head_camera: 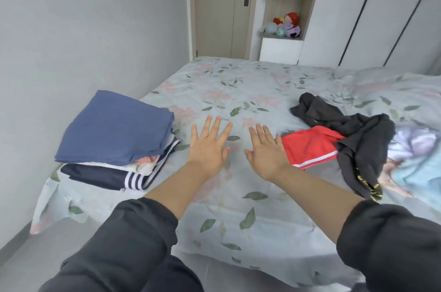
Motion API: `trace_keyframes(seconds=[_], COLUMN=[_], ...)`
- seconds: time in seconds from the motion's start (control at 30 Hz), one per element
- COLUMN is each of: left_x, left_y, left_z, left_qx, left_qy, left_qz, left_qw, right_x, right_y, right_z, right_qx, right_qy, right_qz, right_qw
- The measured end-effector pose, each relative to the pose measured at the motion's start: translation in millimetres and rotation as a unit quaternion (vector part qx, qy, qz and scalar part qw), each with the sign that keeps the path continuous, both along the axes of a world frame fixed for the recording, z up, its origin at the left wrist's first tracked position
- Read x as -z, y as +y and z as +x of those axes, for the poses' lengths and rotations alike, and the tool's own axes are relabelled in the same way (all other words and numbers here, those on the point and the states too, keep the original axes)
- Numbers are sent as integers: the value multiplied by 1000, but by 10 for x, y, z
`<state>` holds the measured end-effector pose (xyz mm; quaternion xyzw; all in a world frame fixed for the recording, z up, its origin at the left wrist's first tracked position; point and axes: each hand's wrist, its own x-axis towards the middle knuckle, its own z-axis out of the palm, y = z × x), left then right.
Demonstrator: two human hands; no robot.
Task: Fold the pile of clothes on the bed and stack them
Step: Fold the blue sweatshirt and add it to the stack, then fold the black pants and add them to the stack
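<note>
clothes [343, 139] | unfolded heap on bed [238, 91], right of both hands | right hand [267, 153] nearer, touching red garment [307, 146] | left hand [210, 146] beside folded stack [114, 134] | fingers spread flat, holding nothing

Both arms reach forward side by side, palms down. The left grip [208, 148] is spread flat, its fingers straight and fanned apart, thumb out toward the other. The right grip [266, 152] sits just beside it, apart from it, fingers straight and closer together. Neither holds anything. The left forearm [176, 186] and right forearm [319, 198] are bare, the dark left sleeve [124, 248] and right sleeve [391, 244] pushed up near the elbows
</note>
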<state>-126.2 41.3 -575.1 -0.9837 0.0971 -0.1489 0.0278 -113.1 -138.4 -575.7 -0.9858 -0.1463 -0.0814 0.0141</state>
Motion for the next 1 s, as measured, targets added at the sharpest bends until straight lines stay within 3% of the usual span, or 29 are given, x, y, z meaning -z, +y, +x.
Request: trace_keyframes(seconds=[0.43, 0.73, 1.0], left_x=[308, 1016, 1369], left_y=[-1881, -2219, -2244], left_z=[62, 199, 371], left_qx=[111, 42, 66], left_qy=[0, 136, 69], left_qz=[-65, -122, -145], left_qw=[992, 982, 985], right_x=[246, 616, 716], right_y=[-1989, -2451, -2709], right_z=[-452, -488, 72], right_qx=[209, 280, 312], right_qy=[-7, 18, -10], right_qz=[-5, 78, 152], right_qw=[978, 957, 938])
